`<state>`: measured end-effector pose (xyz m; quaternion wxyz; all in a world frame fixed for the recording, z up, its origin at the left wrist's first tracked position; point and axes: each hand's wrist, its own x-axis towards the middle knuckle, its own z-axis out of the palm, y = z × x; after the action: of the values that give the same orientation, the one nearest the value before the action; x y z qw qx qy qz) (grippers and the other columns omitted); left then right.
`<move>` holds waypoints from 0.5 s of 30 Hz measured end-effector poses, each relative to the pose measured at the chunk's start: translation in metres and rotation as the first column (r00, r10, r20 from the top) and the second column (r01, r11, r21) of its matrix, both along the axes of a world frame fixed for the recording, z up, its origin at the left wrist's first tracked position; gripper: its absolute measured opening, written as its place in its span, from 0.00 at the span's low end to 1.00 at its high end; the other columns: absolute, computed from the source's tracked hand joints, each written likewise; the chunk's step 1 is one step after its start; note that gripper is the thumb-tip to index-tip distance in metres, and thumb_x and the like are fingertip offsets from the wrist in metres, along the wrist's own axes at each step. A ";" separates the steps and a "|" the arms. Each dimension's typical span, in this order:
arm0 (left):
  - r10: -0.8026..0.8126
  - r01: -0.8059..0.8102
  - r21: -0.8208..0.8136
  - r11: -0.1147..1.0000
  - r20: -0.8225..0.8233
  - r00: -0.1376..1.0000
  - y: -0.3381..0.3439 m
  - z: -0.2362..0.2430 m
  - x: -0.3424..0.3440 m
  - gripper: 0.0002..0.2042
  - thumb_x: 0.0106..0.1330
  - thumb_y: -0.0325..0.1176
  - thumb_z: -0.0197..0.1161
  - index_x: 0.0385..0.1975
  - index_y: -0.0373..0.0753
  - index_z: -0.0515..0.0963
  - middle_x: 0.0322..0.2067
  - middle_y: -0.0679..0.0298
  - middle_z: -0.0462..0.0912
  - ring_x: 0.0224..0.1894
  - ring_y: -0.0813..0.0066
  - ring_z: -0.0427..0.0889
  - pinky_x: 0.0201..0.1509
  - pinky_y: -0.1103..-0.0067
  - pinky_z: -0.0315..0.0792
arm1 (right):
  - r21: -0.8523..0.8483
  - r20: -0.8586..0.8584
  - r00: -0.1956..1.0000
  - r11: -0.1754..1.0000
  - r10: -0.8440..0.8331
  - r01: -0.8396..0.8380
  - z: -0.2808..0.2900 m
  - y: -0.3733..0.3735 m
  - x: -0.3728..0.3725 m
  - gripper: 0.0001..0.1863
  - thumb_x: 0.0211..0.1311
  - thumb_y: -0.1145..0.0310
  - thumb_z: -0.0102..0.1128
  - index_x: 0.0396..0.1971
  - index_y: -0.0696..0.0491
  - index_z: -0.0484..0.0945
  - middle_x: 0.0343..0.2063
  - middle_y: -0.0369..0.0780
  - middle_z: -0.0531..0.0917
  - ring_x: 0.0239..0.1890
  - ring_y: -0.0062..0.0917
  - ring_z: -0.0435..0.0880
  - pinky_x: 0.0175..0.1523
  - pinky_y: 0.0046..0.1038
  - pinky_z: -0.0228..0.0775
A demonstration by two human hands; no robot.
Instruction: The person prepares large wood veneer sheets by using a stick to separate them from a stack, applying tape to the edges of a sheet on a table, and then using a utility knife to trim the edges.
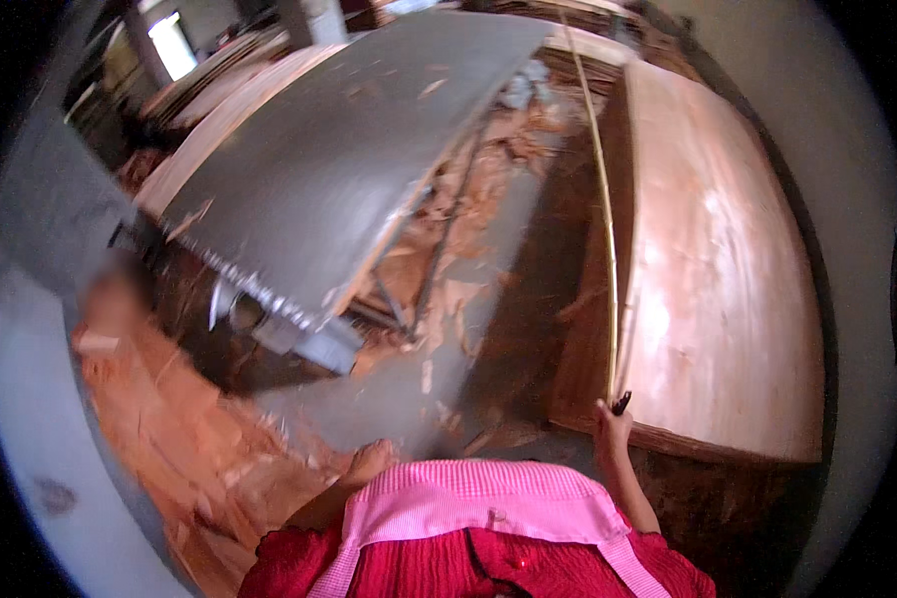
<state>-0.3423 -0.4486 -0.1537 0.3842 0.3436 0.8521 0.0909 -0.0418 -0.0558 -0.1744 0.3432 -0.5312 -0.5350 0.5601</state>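
Observation:
A long, thin bamboo pole (605, 189) runs from my right hand (613, 427) toward the far end of the room. The fingers of that hand are closed round its near end, and a small black piece (622, 403), too small to name, sticks out beside them. Just right of the pole lies a tall stack of pale wood veneer sheets (728, 269), its near corner close to my right hand. My left hand (372, 460) is low in front of my body, near reddish veneer scraps; its fingers are too blurred to make out.
A large table with a smooth grey top (349, 140) stands ahead to the left, with metal parts (319, 344) at its near end. Torn veneer (169, 419) is heaped by the left wall (30, 369). More scraps litter the floor (468, 329) between table and stack.

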 end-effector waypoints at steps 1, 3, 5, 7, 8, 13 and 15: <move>0.032 -0.033 0.081 0.996 0.009 0.999 -0.008 0.024 -0.009 0.16 0.56 0.42 0.53 0.38 0.37 0.70 0.38 0.49 0.75 0.42 0.51 0.73 0.46 0.65 0.66 | 0.076 -0.035 0.999 0.997 0.028 -0.025 0.001 -0.003 -0.030 0.06 0.50 0.71 0.60 0.20 0.49 0.71 0.11 0.28 0.66 0.10 0.12 0.62 0.15 0.16 0.49; 0.200 -0.210 0.133 0.969 0.083 0.976 -0.080 0.041 -0.018 0.14 0.56 0.42 0.53 0.35 0.38 0.70 0.33 0.50 0.76 0.39 0.53 0.75 0.43 0.66 0.67 | -0.186 -0.105 0.986 0.971 0.131 -0.149 0.105 -0.073 -0.140 0.06 0.52 0.70 0.58 0.20 0.48 0.71 0.10 0.28 0.66 0.09 0.12 0.61 0.13 0.17 0.49; 0.226 -0.252 0.301 0.920 0.118 0.967 -0.134 0.013 -0.070 0.13 0.57 0.42 0.51 0.31 0.37 0.70 0.27 0.51 0.75 0.34 0.56 0.75 0.37 0.67 0.66 | -0.149 -0.132 0.978 0.972 0.162 -0.181 0.095 -0.088 -0.201 0.05 0.53 0.69 0.58 0.21 0.48 0.71 0.10 0.28 0.66 0.08 0.13 0.61 0.13 0.17 0.49; 0.205 -0.212 0.530 0.821 0.072 0.976 -0.187 -0.015 -0.094 0.13 0.59 0.42 0.48 0.25 0.37 0.69 0.21 0.53 0.73 0.26 0.60 0.74 0.31 0.69 0.66 | -0.178 -0.103 0.979 0.965 0.177 -0.193 0.112 -0.125 -0.267 0.07 0.54 0.68 0.58 0.21 0.48 0.70 0.10 0.29 0.66 0.08 0.14 0.62 0.13 0.17 0.51; 0.297 -0.285 0.512 0.810 0.061 0.953 -0.196 -0.022 -0.109 0.13 0.59 0.42 0.49 0.25 0.37 0.69 0.21 0.53 0.73 0.25 0.60 0.74 0.30 0.69 0.66 | -0.149 -0.094 0.974 0.965 0.204 -0.216 0.121 -0.131 -0.294 0.07 0.54 0.68 0.58 0.21 0.48 0.69 0.10 0.29 0.66 0.08 0.14 0.62 0.13 0.18 0.52; 0.541 -0.526 0.305 0.794 0.044 0.840 -0.318 -0.105 -0.165 0.10 0.57 0.40 0.52 0.28 0.40 0.71 0.22 0.53 0.74 0.24 0.59 0.74 0.30 0.69 0.66 | -0.152 -0.019 0.930 0.918 0.368 -0.366 0.151 -0.194 -0.419 0.09 0.55 0.67 0.58 0.21 0.49 0.68 0.12 0.29 0.67 0.10 0.14 0.63 0.14 0.19 0.55; 0.522 -0.521 0.262 0.812 0.070 0.850 -0.302 -0.096 -0.184 0.10 0.57 0.39 0.51 0.28 0.40 0.72 0.22 0.53 0.74 0.25 0.59 0.74 0.30 0.69 0.67 | -0.166 -0.047 0.945 0.930 0.324 -0.327 0.122 -0.181 -0.450 0.09 0.54 0.65 0.58 0.21 0.50 0.69 0.13 0.29 0.67 0.11 0.14 0.63 0.14 0.19 0.55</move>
<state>-0.5261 -0.7505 -0.2494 0.2916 0.1465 0.8938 0.3077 -0.4921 -0.2371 -0.0519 0.2036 -0.4577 -0.5622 0.6580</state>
